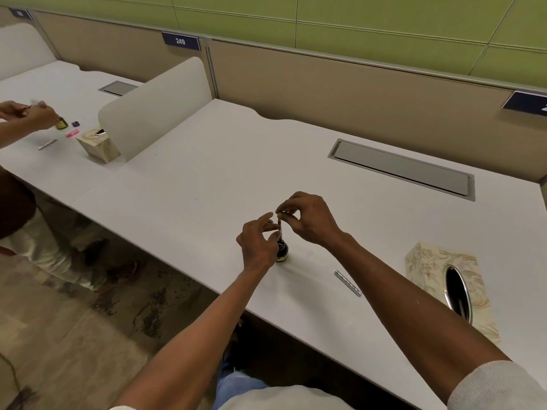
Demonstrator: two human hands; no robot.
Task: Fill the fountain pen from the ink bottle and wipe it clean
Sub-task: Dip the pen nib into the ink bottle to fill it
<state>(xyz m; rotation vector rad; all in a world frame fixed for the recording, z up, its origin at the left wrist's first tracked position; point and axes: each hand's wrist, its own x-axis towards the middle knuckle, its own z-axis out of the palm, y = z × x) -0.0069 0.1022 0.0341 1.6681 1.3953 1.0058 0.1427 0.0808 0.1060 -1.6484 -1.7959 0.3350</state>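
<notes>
A small dark ink bottle (282,250) stands on the white desk (207,179) near its front edge. The fountain pen section (279,229) stands upright with its lower end in the bottle's mouth. My right hand (307,220) pinches the pen's top end between thumb and fingertips. My left hand (258,244) is beside the bottle on its left, thumb against the bottle's neck and the other fingers spread. A silver pen barrel (347,283) lies on the desk to the right of the bottle.
A patterned tissue box (444,279) sits at the right near the desk's front edge. A metal cable hatch (402,170) is set into the desk behind. A white divider (157,108) separates the left desk, where another person's hands (26,113) work with similar items.
</notes>
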